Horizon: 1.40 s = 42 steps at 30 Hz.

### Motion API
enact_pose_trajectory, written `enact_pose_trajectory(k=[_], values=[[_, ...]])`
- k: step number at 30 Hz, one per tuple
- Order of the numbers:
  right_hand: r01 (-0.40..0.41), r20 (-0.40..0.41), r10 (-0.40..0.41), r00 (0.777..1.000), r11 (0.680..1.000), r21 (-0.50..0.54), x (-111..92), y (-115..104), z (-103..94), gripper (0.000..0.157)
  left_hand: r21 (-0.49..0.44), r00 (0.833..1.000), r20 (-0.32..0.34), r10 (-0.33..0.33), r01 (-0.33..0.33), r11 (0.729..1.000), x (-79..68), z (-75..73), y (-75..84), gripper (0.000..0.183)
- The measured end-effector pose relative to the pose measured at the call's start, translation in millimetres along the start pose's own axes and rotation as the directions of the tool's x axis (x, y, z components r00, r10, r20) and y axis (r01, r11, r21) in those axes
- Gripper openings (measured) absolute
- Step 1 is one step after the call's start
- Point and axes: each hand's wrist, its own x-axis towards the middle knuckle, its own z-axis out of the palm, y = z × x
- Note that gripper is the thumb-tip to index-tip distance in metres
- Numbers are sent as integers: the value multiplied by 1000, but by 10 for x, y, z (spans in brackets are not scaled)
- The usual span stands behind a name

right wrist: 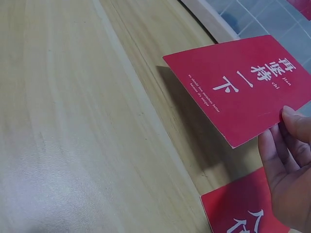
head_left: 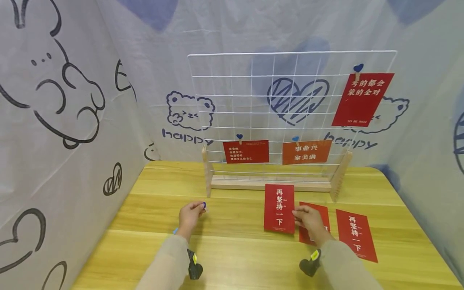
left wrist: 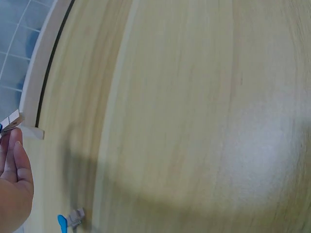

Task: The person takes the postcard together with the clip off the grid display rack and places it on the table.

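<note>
My right hand (head_left: 309, 220) pinches the right edge of a red card (head_left: 279, 208) with white characters, thumb on its face and fingers behind. In the right wrist view the held card (right wrist: 243, 87) is raised off the table and casts a shadow. My left hand (head_left: 190, 217) pinches a small wooden clip (left wrist: 13, 119) with a blue top, near the left foot of the wire rack. Two more red cards lie on the table: one (head_left: 324, 213) partly under my right hand, the other (head_left: 357, 235) farther right.
A white wire grid rack (head_left: 273, 95) stands on a wooden base (head_left: 270, 185) at the back. Clipped to it are a red card (head_left: 246, 152), an orange card (head_left: 306, 153) and a tall red card (head_left: 362, 102). Another blue-topped clip (left wrist: 73, 219) lies by my left wrist.
</note>
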Motion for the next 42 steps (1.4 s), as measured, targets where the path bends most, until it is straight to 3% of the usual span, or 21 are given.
enact_pose_trajectory(k=[20,23,33,42], values=[[-25,22,25,999,1000,-1,43,135,63,27,58,999,-45,-2,4,998,83,-131,-266,17],[-24,23,25,999,1000,-8,48,144,67,28,60,999,-37,-3,5,998,96,-132,-275,17],[-33,8,33,999,997,-72,44,154,88,23,195,1000,5,-19,18,981,157,-144,-279,14],[-62,-22,59,998,989,-132,55,176,65,22,275,996,63,-64,44,961,185,-103,-170,10]])
